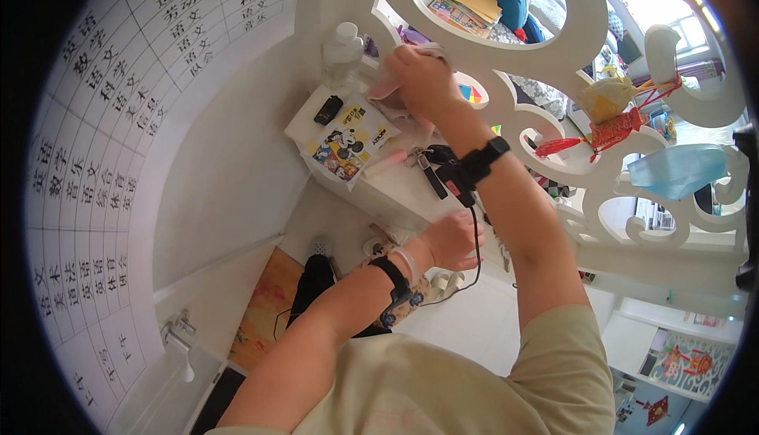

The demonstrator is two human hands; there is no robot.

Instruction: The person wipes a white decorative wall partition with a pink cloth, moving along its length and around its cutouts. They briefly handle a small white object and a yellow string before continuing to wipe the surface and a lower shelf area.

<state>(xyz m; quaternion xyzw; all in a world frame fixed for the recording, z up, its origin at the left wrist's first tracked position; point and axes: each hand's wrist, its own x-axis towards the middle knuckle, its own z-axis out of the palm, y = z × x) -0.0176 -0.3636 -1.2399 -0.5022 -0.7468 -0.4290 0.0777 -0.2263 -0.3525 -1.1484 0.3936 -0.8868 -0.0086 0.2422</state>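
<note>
My right hand (422, 82) is raised against the white scrollwork partition (584, 26), shut on a pale pink cloth (388, 92). Part of the cloth hangs down below the fingers, over the cabinet top. Lower down, in front of the cabinet, my left hand (455, 240) has its fingers curled, with the palm turned away. Whether anything is inside it is hidden. A black cable (477, 245) runs down from the black wrist device (459, 175) on my right arm, past the left fingers. A black band (392, 281) and a pale bangle (407, 264) circle my left wrist.
On the white cabinet top (388, 189) are a clear plastic bottle (343, 58), a small black case (328, 110), a cartoon-printed packet (351, 141), a pink-capped tube (386, 164) and keys (424, 159). A blue face mask (679, 168) and red tasselled ornament (616, 133) hang on the partition.
</note>
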